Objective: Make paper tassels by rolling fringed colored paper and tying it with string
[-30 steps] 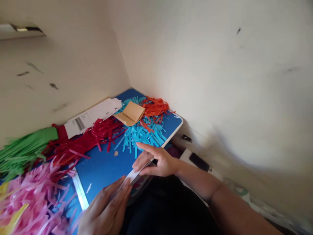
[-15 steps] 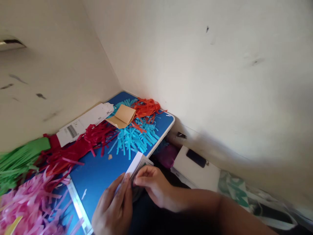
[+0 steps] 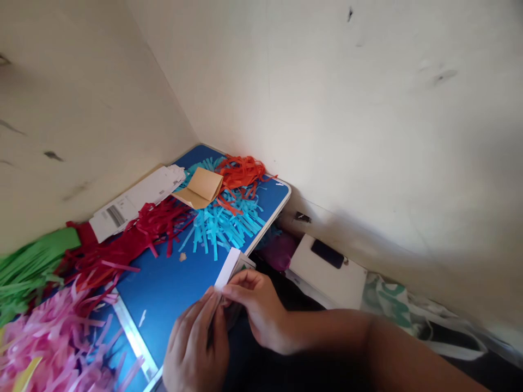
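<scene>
Both hands pinch a white folded paper (image 3: 232, 268) at the blue table's (image 3: 175, 283) near edge. The left hand (image 3: 198, 345) grips its lower end, the right hand (image 3: 255, 305) its side; most of it juts above the fingertips.

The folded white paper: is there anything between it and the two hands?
Nothing visible: the fingers of the left hand and right hand already pinch the folded white paper directly at the blue table edge.

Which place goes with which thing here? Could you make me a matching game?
Things:
1. orange strips
2. pink strips
3. tan paper
4. white booklet

Places:
A. near left corner of the table
B. pinched between left hand and right hand
C. far corner by the walls
D. on the light blue strips

Pairs: 1-C, 2-A, 3-D, 4-B
</scene>
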`<state>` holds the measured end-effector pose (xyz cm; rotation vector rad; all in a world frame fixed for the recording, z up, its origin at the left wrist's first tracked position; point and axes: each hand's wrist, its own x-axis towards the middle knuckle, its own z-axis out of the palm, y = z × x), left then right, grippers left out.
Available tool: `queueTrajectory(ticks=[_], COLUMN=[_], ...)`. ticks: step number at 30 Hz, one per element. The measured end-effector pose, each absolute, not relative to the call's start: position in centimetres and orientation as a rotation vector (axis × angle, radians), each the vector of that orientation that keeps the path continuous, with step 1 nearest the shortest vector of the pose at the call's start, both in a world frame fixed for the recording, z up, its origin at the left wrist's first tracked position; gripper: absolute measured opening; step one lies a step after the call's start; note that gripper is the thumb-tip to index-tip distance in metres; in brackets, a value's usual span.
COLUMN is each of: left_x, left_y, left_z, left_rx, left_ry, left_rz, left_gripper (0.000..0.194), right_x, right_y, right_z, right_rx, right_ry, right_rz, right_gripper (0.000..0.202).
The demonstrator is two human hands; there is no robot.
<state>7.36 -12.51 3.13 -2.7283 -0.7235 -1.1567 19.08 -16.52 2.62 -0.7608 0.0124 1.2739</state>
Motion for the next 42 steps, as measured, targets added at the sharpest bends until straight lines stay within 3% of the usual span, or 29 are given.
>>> queueTrajectory(ticks=[15, 25, 33, 37, 42], left_x=[7.2, 6.7, 6.4, 6.1, 5.5], left_y=[-12.8, -12.6, -11.6, -11.4, -10.8], left_z=[3.8, 5.2, 5.3, 4.7, 4.8], left_rx=[-2.728, -2.745, -2.952, -2.975, -2.853], left_ry=[-0.708, -0.819, -0.728, -0.735, -0.755], left_rz=[-0.999, -0.567, -0.712, -0.778, -0.82], left_gripper=[0.075, 0.058, 0.051, 0.045, 0.034], right_x=[19.4, 19.2, 19.4, 19.5, 22.9], right_y=[-16.9, -17.1, -17.1, -17.0, -16.1], right_z=[2.9, 2.6, 1.7, 0.8, -3.0], right_rx=[-0.828, -0.821, -0.853, -0.919, -1.271], right_ry=[-0.065, -0.139, -0.216, -0.321, -0.581], right_rz=[1.262, 1.263, 1.228, 1.234, 0.881], right_gripper=[0.024, 0.031, 0.046, 0.044, 0.032])
